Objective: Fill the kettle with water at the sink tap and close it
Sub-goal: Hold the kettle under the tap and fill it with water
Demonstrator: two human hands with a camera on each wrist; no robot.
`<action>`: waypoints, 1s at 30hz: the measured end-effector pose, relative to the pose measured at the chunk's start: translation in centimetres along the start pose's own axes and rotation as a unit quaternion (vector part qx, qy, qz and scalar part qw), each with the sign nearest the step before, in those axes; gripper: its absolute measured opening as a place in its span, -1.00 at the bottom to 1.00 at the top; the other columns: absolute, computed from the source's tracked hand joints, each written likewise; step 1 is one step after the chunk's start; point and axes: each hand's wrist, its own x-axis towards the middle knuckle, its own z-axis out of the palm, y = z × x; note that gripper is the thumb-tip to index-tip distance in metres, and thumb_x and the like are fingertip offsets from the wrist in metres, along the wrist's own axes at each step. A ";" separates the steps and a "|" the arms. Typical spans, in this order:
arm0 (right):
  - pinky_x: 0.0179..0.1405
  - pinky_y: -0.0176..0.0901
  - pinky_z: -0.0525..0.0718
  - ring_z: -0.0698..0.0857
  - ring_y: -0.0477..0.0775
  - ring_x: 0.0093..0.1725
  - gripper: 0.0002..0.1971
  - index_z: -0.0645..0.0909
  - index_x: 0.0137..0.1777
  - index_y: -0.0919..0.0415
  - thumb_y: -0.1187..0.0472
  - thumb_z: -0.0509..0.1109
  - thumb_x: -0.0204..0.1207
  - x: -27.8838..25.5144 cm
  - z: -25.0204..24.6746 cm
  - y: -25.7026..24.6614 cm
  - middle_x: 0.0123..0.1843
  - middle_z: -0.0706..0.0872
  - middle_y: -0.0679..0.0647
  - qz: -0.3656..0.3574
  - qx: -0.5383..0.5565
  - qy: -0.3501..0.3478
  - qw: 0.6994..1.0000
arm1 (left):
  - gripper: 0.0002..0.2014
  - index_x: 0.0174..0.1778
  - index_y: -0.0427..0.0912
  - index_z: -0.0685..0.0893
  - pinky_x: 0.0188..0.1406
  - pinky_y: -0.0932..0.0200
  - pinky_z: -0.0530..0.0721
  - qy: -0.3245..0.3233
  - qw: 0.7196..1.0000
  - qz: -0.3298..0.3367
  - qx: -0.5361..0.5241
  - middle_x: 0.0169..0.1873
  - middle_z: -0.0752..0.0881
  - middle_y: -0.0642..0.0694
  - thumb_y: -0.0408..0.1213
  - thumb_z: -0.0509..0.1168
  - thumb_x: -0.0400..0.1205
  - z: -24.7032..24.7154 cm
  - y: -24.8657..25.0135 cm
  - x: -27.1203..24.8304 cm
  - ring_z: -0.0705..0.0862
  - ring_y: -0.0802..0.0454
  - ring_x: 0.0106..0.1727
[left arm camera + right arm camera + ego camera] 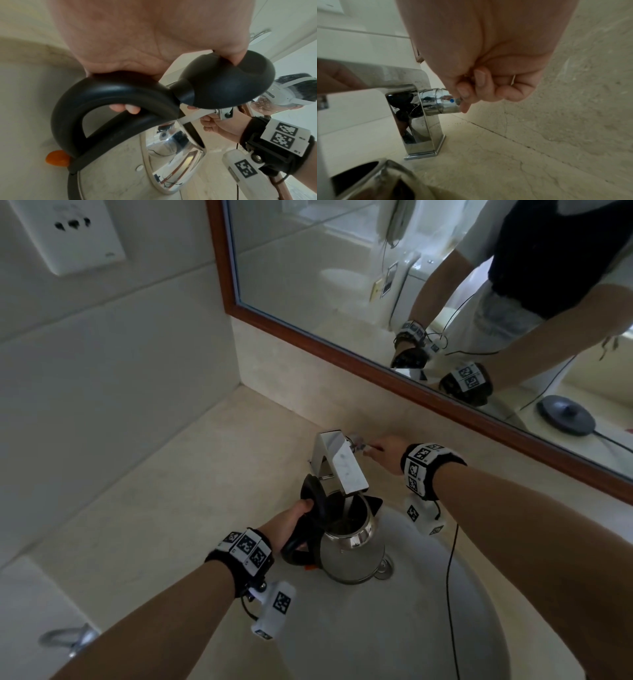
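Both forearms reach out over the sink (428,611), each wrist strapped with a band of black-and-white square markers. Her or his left hand (291,523) has its fingers wrapped round the black handle (109,94) of the steel kettle (356,556), thumb pressing on the flipped-up lid (226,81), so the kettle hangs tilted inside the basin with its open mouth right under the square chrome tap (342,467). A stream of water seems to be falling into the mouth, though how high the level stands I cannot tell. The right hand (385,453) is curled round the small lever at the tap's side (443,101), pinching it between thumb and fingertips.

I judge the filling to be under way: lid open, kettle placed, tap being worked. Left to do: shut off the water, lift the kettle clear, snap the lid down.

For writing, I can read none; the tap lever carries only a blue dot, and the wall socket (73,231) has a tiny mark too small to make out. The kettle's base (565,414) shows in the mirror (342,268).
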 end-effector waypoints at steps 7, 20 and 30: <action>-0.01 -0.05 0.53 0.66 0.22 0.06 -0.62 0.63 0.25 0.22 0.03 0.09 0.69 0.7 0.4 0.3 0.07 0.72 0.23 -0.002 0.010 0.003 1.000 | -0.63 -0.15 -0.21 0.67 -0.18 0.12 0.59 0.012 1.000 0.012 0.005 -0.28 0.73 -0.21 0.02 0.13 0.65 0.0 0.5 -0.5 0.68 -0.09 -0.26; 0.10 -0.02 0.57 0.66 0.28 0.19 -0.61 0.63 0.28 0.27 0.08 0.10 0.69 0.8 0.8 0.4 0.21 0.72 0.29 0.006 0.018 0.020 1.000 | -0.45 -0.14 -0.25 0.67 -0.18 0.10 0.65 0.013 0.999 0.016 0.044 -0.26 0.73 -0.25 0.22 0.25 0.34 -0.1 0.8 -1.2 0.70 -0.14 -0.27; 0.22 0.02 0.58 0.65 0.25 0.22 -0.62 0.63 0.29 0.19 0.06 0.10 0.68 0.8 0.8 0.3 0.26 0.72 0.24 0.010 0.019 0.026 0.999 | -0.55 -0.21 -0.19 0.66 -0.26 0.20 0.60 0.008 0.998 0.018 0.056 -0.36 0.70 -0.16 0.13 0.10 0.63 -0.3 -0.1 -0.6 0.66 -0.05 -0.33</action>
